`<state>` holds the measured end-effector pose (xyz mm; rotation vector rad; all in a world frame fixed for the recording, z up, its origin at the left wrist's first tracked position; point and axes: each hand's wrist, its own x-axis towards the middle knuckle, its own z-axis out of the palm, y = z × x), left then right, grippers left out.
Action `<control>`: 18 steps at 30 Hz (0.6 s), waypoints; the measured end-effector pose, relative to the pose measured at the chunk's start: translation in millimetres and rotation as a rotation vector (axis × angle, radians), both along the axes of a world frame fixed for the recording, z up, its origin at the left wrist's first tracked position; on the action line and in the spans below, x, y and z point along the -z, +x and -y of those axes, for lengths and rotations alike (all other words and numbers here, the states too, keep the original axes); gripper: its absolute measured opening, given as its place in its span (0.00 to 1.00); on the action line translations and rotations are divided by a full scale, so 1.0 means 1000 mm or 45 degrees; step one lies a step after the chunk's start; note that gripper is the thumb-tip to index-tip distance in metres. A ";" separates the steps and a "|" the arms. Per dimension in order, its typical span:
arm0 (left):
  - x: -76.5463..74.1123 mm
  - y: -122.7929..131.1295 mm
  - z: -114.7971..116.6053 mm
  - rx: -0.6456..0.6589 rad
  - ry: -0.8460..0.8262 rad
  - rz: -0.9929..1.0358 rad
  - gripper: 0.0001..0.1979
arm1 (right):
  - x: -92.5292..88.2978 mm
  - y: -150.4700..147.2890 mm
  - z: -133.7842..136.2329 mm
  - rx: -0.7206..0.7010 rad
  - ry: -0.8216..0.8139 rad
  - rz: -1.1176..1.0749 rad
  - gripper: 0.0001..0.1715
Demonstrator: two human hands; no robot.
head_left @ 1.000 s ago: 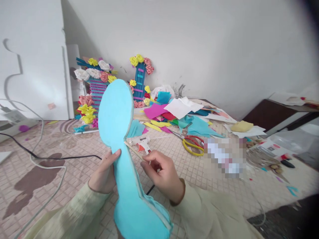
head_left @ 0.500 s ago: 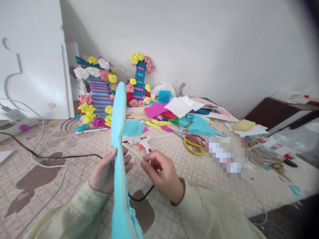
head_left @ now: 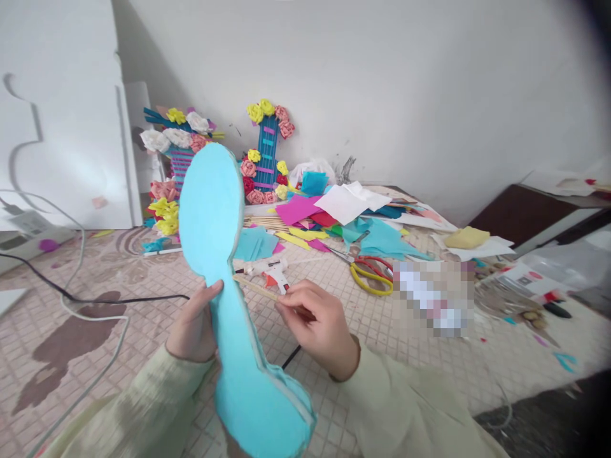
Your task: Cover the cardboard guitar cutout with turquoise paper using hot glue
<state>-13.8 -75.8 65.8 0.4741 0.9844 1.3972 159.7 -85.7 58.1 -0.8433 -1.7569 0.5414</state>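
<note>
My left hand grips a light-blue covered board by its narrow middle, thumb on the broad face and the other fingers hidden behind. The board is tilted upright, with a rounded top, a slim neck and a wider lower end. Between the thumb and fingers of my right hand is a thin wooden stick. Its tip meets the board's right edge at the neck. Just behind the stick, a white hot glue gun with an orange trigger lies on the table.
Scissors with red and yellow handles lie to the right, near a blurred patch. Coloured paper is heaped at the back. A flower-trimmed panel leans on the wall. Cables cross the table at left.
The board has turned from nearly edge-on to showing its broad blue face, its lower end swinging right. My right hand has shifted slightly right; the stick's tip stays at the edge.
</note>
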 end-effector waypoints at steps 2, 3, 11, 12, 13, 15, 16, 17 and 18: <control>0.001 0.000 0.000 0.064 0.000 0.075 0.05 | 0.000 0.000 0.000 0.030 -0.052 -0.047 0.04; 0.001 0.001 0.001 0.086 0.011 0.118 0.05 | 0.001 0.000 0.000 0.046 -0.072 -0.058 0.03; 0.003 0.002 0.002 0.190 0.071 0.199 0.06 | 0.002 0.000 -0.003 -0.025 -0.041 -0.023 0.05; 0.003 0.002 0.002 0.194 0.075 0.204 0.05 | 0.002 0.001 -0.003 -0.030 -0.026 -0.019 0.05; 0.003 0.001 0.001 0.201 0.083 0.224 0.05 | 0.001 0.001 -0.002 -0.032 -0.008 -0.017 0.05; 0.003 0.001 0.001 0.243 0.112 0.322 0.06 | -0.001 0.002 -0.001 -0.015 0.017 -0.025 0.04; 0.003 0.001 0.001 0.274 0.126 0.401 0.08 | -0.002 0.002 0.000 0.002 0.017 -0.031 0.04; 0.003 0.002 0.001 0.306 0.131 0.489 0.09 | -0.003 0.002 0.001 0.019 0.010 -0.033 0.04; 0.003 0.002 0.001 0.333 0.132 0.581 0.11 | -0.004 0.002 0.002 0.033 -0.002 -0.033 0.05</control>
